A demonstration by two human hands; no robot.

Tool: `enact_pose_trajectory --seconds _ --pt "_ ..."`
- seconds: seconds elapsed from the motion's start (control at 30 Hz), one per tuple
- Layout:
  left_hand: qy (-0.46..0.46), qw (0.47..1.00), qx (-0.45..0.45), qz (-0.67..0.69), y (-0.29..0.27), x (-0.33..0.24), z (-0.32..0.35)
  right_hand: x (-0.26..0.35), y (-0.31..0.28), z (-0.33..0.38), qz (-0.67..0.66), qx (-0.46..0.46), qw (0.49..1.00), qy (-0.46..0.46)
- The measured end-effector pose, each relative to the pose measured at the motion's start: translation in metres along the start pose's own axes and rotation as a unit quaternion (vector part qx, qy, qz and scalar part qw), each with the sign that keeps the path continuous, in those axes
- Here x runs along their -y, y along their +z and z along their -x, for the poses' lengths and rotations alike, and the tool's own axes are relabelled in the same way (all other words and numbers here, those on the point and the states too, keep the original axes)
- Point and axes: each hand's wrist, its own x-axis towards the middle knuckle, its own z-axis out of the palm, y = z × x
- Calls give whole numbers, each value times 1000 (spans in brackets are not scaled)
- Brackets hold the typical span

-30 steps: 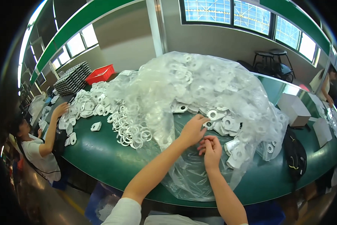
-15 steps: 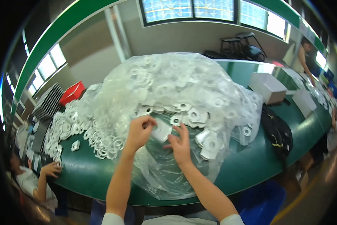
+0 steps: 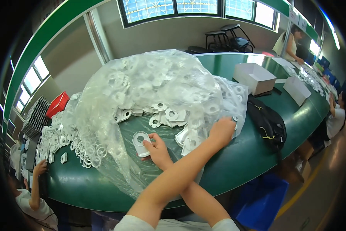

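Note:
My arms are crossed, the left forearm lying over the right. My right hand [image 3: 159, 152], left of centre, grips a flat white plastic part [image 3: 141, 144] by its edge. That part is rounded at one end, with a ring-shaped opening facing up. Reaching far to the right, my left hand [image 3: 222, 133] has its fingers curled round a small white ring [image 3: 234, 119] beside the plastic bag; most of the grip is hidden. A big clear plastic bag [image 3: 150, 69] full of similar white parts lies before me, its mouth toward me. Several loose white parts [image 3: 171, 114] spill from it.
White rings [image 3: 90, 152] are heaped at left, near a red bin [image 3: 57, 104] and stacked dark trays [image 3: 36, 117]. At right are a black bag [image 3: 267, 123], a white box [image 3: 254, 79] and a blue crate [image 3: 261, 200] below the green table [image 3: 234, 169]. Other people work at both sides.
My left hand has left the white part and crossed over to the right, to the ring. My right hand now holds the part, turned ring side up. The view has swung right.

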Motion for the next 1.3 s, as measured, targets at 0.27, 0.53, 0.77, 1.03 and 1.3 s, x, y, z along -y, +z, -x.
enact_pose_trajectory --seconds 0.27,0.53,0.77,1.03,1.3 --pt "68 993 -72 -62 -20 -1 4 -8 -7 -6 14 28 999 24" --pt "-11 957 -245 -155 -190 63 186 -6 -1 0 75 35 997 -12" --pt "32 962 -192 -192 -182 86 228 -3 -5 3 69 19 997 0" --pt "-11 968 -218 -122 -172 95 226 3 -6 3 85 23 996 -9" --pt "-65 976 -201 -54 -180 88 242 -3 -5 0 144 29 989 -13"
